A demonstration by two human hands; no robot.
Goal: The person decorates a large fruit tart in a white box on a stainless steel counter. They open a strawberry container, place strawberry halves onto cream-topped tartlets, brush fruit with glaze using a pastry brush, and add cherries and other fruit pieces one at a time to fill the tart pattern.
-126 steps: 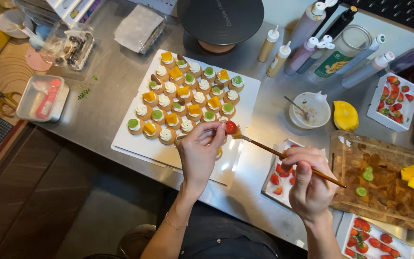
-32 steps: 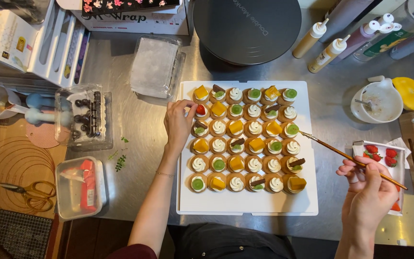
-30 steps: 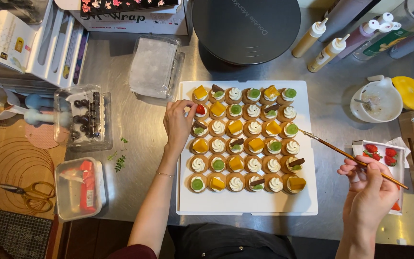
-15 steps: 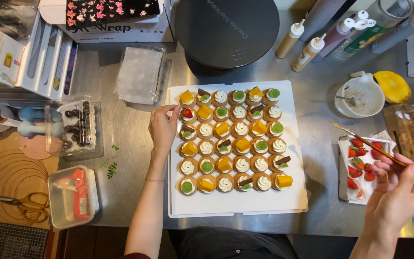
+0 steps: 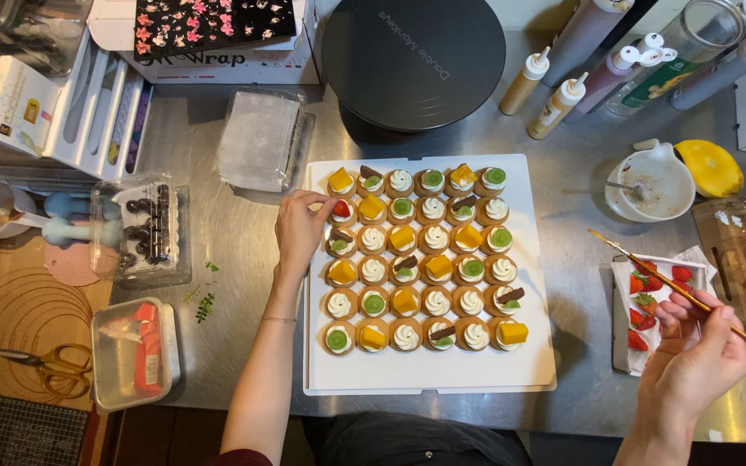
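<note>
A white square board [image 5: 429,375] on the steel counter carries several rows of small round tartlets topped with cream, green, orange and chocolate pieces. My left hand [image 5: 301,226] rests at the board's left edge, its fingertips pinched on a red strawberry piece [image 5: 341,209] sitting on a tartlet in the second row. My right hand [image 5: 694,355] hovers to the right of the board, holding a thin wooden paintbrush [image 5: 680,291] that points up and left. Below the brush lies a white tray of cut strawberries [image 5: 649,304].
Behind the board stand a round black lid [image 5: 414,60] and several squeeze bottles [image 5: 553,95]. A white bowl [image 5: 661,184] and yellow fruit [image 5: 711,166] sit at right. Plastic containers [image 5: 135,352], scissors [image 5: 45,362] and boxes line the left side.
The view has shifted, so the board sits further left in frame. My left hand stays at the strawberry-topped tartlet on the left column. My right hand with the brush stays over the strawberry tray.
</note>
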